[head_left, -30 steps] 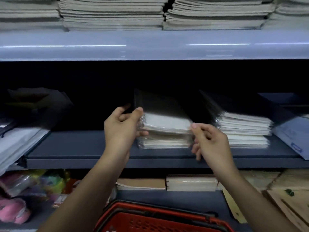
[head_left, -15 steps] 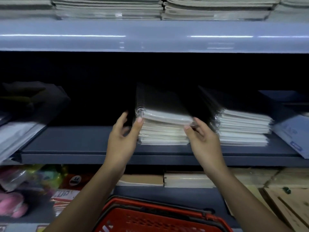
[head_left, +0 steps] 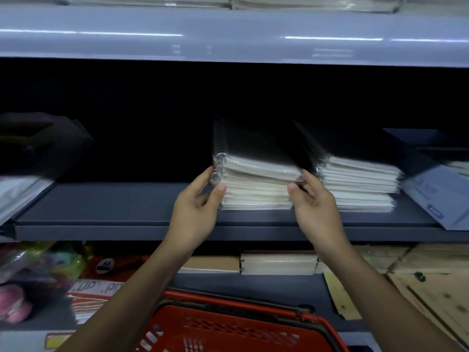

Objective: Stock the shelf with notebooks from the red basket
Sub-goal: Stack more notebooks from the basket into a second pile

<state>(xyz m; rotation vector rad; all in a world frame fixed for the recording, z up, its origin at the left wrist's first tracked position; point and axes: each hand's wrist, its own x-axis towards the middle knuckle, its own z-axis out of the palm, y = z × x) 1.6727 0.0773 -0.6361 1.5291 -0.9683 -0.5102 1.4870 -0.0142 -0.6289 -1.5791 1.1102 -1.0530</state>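
A stack of plastic-wrapped spiral notebooks with dark covers lies on the dark grey shelf. My left hand touches the stack's left front corner by the spirals, with fairly straight fingers. At the stack's right front corner, the fingertips of my right hand rest against it. The top notebook sits slightly askew on the pile. A second stack of the same notebooks stands just to the right. The red basket is below, between my forearms; its contents are not visible.
A light shelf above carries more notebook stacks. A blue-white packet leans at the right of the grey shelf, dark items at its left. Below lie kraft notebooks, cardboard sheets and colourful packets. Bare shelf stretches left of the stack.
The notebooks I held raised have come down onto the stack. Both hands have shifted from gripping them to resting against the stack's front corners.
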